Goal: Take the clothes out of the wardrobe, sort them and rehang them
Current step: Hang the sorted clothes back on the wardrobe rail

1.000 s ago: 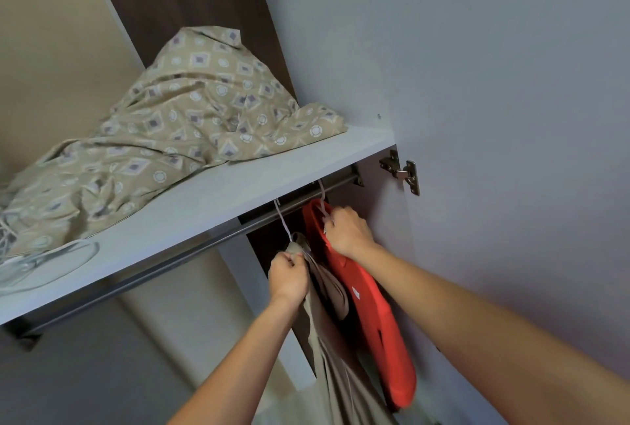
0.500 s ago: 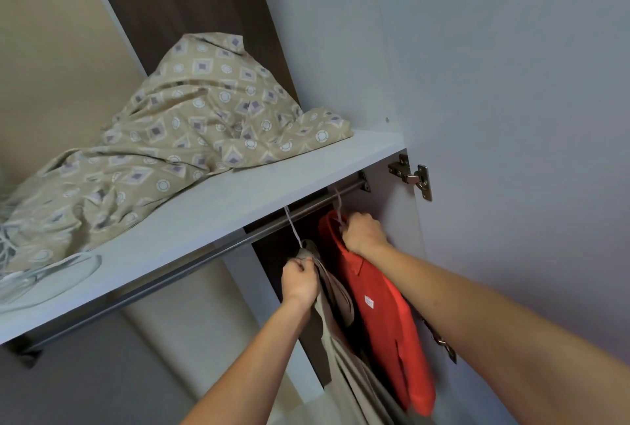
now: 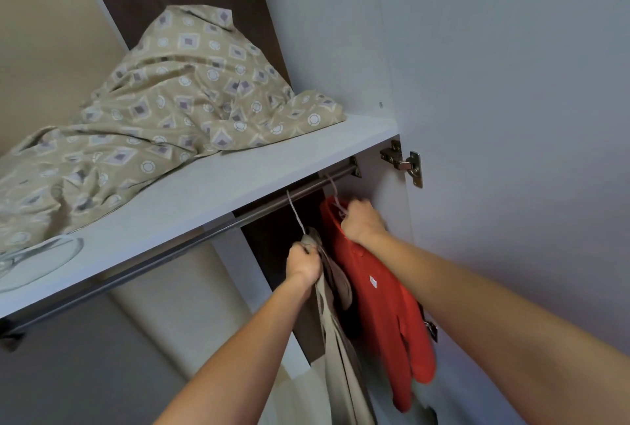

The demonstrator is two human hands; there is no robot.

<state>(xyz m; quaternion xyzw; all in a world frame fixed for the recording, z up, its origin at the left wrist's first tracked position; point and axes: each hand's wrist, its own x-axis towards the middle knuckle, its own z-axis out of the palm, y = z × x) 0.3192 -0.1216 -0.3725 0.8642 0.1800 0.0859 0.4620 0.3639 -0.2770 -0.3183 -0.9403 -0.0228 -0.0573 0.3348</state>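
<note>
both hands sit lower in the view than a second ago and the shelf edge has dropped with them, so the head has tipped up a little; the hands themselves keep the same holds on the same two hangers, and neither hook has come off the rail.

far left, a clear glass dish [image 3: 37,259] rests on the white shelf [image 3: 218,182], with a crumpled patterned sheet [image 3: 163,101] heaped behind it, stored out of the way above the hanging space. under the shelf runs the metal rail [image 3: 211,235], and both garments hang from it at its right end.

the left hand [image 3: 303,262] is curled tight round the neck of the beige garment [image 3: 335,322], just below its white hanger hook [image 3: 296,211], which slants up to the rail. gripping there probably lets the hook be lifted without the cloth sliding off.

the right hand [image 3: 363,222] has its fingers bunched at the collar of the red garment [image 3: 378,291], pinching the top of its hanger where the second white hook [image 3: 333,187] rises to the rail beside the wardrobe's side panel. its fingertips are blurred, so exactly how they close is unclear. further right, a metal hinge [image 3: 404,162] holds the open door [image 3: 511,118].

judging by this, the step is either unhooking or resettling the pair.
</note>
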